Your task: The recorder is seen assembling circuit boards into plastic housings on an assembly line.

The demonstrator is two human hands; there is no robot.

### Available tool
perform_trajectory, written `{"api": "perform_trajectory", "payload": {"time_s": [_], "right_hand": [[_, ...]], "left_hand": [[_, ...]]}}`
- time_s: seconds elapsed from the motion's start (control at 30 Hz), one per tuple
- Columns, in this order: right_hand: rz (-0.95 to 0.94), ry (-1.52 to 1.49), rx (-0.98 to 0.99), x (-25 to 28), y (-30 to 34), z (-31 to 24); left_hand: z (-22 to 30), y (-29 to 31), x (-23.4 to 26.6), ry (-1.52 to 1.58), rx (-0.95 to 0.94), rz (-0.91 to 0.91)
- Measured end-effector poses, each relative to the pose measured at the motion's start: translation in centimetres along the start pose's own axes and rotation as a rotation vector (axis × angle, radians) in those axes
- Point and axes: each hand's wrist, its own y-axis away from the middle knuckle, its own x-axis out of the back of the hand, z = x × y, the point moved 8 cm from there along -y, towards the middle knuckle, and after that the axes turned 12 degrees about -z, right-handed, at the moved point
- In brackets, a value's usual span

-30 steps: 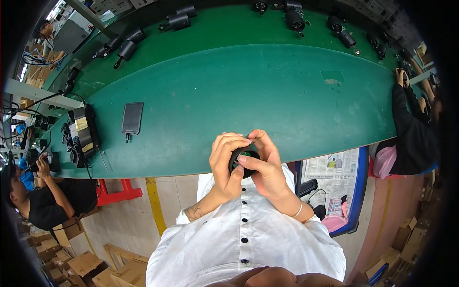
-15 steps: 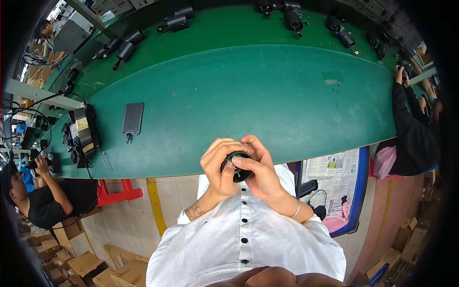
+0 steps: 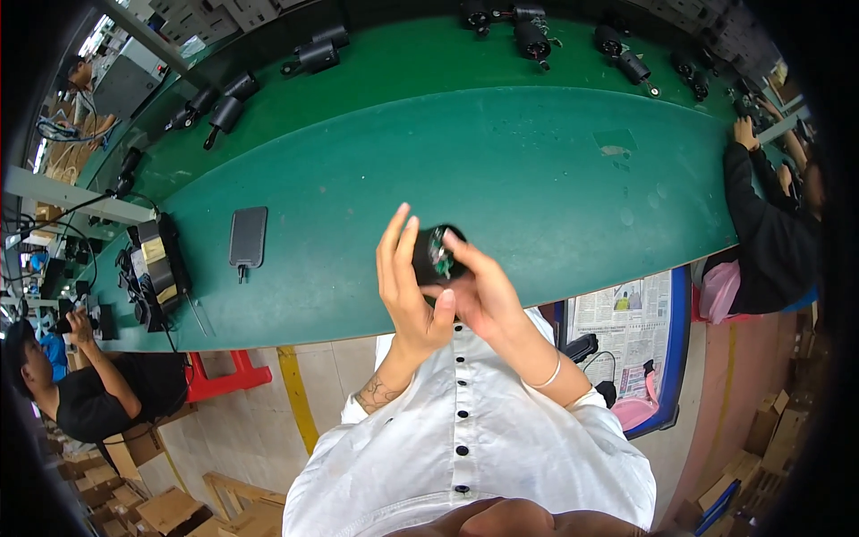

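Note:
My right hand (image 3: pixel 492 291) grips a black round housing (image 3: pixel 424 257) with green circuit-board parts showing inside it. Its thumb and fingers lie along the housing's right and lower side, somewhat smeared by motion. My left hand (image 3: pixel 404 300) is open at the housing's left, fingers stretched up and thumb apart. Whether its fingertips touch the housing I cannot tell. Both hands are just over the near edge of the green table (image 3: pixel 358 206).
A flat black rectangular device (image 3: pixel 249 237) lies left of my hands, near a black unit with tan tape (image 3: pixel 159 259) and a thin metal rod (image 3: pixel 196 315). Black cylinders (image 3: pixel 318 56) line the far side. A newspaper-lined blue bin (image 3: pixel 667 385) stands at right. Co-workers sit on both sides.
The housing has moved up and away from my body and has been tilted. My left hand has uncurled from around it, while my right hand keeps hold.

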Motion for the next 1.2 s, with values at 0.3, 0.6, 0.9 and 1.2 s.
{"api": "perform_trajectory", "payload": {"time_s": [0.3, 0.6, 0.9, 1.2], "right_hand": [[0.123, -0.197, 0.132, 2.9, -5.0, -5.2], [0.759, 1.609, 0.790, 5.0, -10.2, -28.4], [0.854, 1.812, 0.627, 8.7, -16.7, -36.2], [0.043, 0.792, 0.467, 4.6, -2.3, -20.2]], "left_hand": [[-1.4, 2.1, -1.5, -0.042, 0.065, -0.101], [-1.5, 2.2, -1.8, -0.077, 0.114, -0.180], [-1.4, 2.1, -2.0, -0.046, 0.124, -0.200], [-2.8, 1.6, -1.9, 0.302, 0.261, -0.227]]}}
